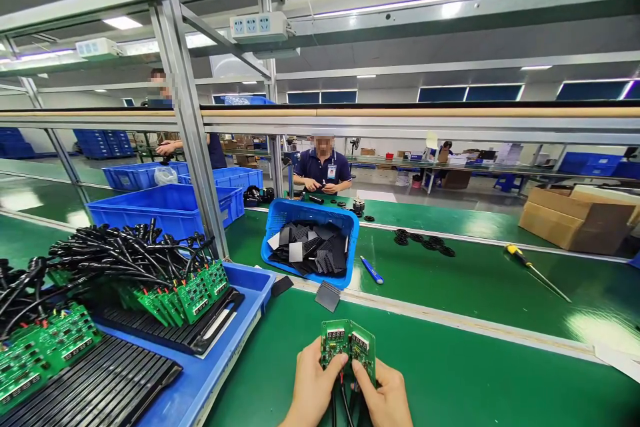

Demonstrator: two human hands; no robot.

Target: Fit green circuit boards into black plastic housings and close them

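Observation:
Low in the middle of the head view, my left hand (313, 387) and my right hand (383, 393) are closed on a pair of small green circuit boards (347, 343) held upright side by side. Each thumb presses on the lower face of a board. Red and black wires (343, 397) hang down from the boards between my hands. The boards carry small dark displays near their top edges.
A blue tray (235, 340) at left holds several green boards with black cables on dark slotted racks. A blue basket (310, 243) of black pads, a blue pen (371, 270), a yellow-handled screwdriver (535, 270) and cardboard boxes (575, 217) lie ahead. Across the green bench a person works.

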